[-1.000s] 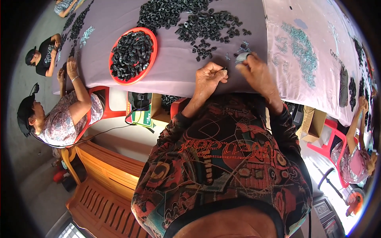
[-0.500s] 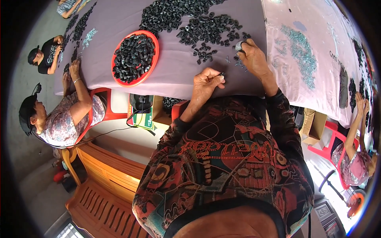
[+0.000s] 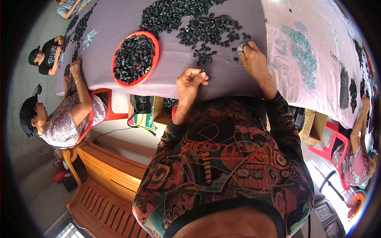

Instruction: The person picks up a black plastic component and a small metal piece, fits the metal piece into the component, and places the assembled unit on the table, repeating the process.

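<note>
Nearest, across the lower centre, is the wearer's patterned top (image 3: 222, 174). The left hand (image 3: 189, 84), at the centre of the frame, has thumb and forefinger pinched on a small dark piece (image 3: 203, 71); it has shifted left since half a second ago. The piece's shape is largely hidden by the fingers.

The right hand (image 3: 254, 61), right of centre, has its fingers curled. A pale grey object (image 3: 240, 47) shows at its fingertips; whether it is gripped or worn cannot be told. This hand lies farther up the frame than one second ago, with little change over the last half second. Small bluish pieces (image 3: 237, 63) beside it are partly covered.

Both hands are over the cloth-covered table (image 3: 174, 63). Left of centre stands a red basin (image 3: 156, 59) filled with black parts (image 3: 134, 59). Beyond, a black pile (image 3: 208, 29) spreads toward the top edge, where it is cut off.

A co-worker (image 3: 65, 123) sits at left; another (image 3: 355, 162), at far right, is distorted by the lens.
</note>
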A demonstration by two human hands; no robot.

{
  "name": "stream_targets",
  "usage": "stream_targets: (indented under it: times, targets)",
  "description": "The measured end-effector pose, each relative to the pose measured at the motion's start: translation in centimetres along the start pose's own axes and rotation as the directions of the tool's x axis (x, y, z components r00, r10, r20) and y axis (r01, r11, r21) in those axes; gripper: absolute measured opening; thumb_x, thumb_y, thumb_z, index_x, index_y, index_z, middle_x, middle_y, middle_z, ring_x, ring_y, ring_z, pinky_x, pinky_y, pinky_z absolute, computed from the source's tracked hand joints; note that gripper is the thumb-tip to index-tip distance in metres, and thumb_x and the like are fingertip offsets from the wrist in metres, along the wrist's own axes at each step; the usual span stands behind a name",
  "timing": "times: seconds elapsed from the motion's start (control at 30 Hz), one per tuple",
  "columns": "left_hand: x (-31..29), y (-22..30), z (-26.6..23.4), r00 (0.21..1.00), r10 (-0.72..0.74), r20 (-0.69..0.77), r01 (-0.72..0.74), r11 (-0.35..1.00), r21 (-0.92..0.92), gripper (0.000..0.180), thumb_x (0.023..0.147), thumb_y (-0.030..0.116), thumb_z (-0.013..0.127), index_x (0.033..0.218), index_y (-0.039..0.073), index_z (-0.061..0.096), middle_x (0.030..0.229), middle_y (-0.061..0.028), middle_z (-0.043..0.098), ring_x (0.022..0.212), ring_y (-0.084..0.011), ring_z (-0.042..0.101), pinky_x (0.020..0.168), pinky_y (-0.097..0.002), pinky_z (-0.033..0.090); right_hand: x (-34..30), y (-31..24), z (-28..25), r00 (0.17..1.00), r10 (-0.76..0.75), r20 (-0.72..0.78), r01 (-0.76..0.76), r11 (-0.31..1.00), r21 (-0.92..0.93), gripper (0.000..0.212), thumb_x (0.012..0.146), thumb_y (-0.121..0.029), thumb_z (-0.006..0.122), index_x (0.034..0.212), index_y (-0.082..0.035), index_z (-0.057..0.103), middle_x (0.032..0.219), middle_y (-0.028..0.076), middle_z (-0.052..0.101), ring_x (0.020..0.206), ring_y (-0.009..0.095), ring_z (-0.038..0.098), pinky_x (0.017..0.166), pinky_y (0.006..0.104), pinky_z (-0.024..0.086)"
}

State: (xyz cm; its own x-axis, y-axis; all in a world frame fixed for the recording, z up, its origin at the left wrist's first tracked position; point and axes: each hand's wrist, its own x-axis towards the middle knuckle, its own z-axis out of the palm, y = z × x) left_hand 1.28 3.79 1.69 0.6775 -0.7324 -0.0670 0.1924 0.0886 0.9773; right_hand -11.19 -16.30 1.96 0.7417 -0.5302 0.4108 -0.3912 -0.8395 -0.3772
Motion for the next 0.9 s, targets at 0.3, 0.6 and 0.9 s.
stream_targets:
  times: [0.3,0.6,0.9]
  targets:
    - [0.0,1.0,-1.2,0.992,0.082,-0.095,-0.077,0.995,0.059,0.004,0.082,-0.001,0.059,0.084,-0.001,0.056,0.072,-0.0086,0.062,0.061,-0.0114,0.059,0.058,-0.0227,0.049,2.1,-1.0,0.1,0.970,-0.046,0.238,0.107,0.962,-0.251,0.008,0.073,-0.006,0.057,0.079,-0.001,0.058,0.092,0.016,0.057,0.077,0.031,0.061,0.065,0.0389,0.051]
    - [0.6,2.0,-2.9,0.971,0.186,-0.152,-0.163,0.975,0.154,0.006,0.081,0.001,0.060,0.085,0.000,0.055,0.072,-0.0074,0.062,0.061,-0.0106,0.059,0.058,-0.0228,0.049,5.1,-1.4,0.1,0.876,0.011,0.482,0.136,0.954,-0.268,0.010,0.068,-0.006,0.057,0.075,0.000,0.060,0.085,0.017,0.060,0.075,0.032,0.062,0.064,0.0411,0.051]
    - [2.0,3.0,-7.5,0.840,0.496,-0.219,-0.339,0.796,0.502,0.013,0.082,0.009,0.062,0.083,-0.001,0.054,0.065,-0.0066,0.059,0.060,-0.0109,0.057,0.057,-0.0247,0.046,3.5,0.2,-0.8,0.993,0.120,0.019,-0.121,0.976,0.179,0.013,0.069,-0.010,0.058,0.075,0.001,0.056,0.072,0.014,0.061,0.061,0.022,0.062,0.056,0.0340,0.049]
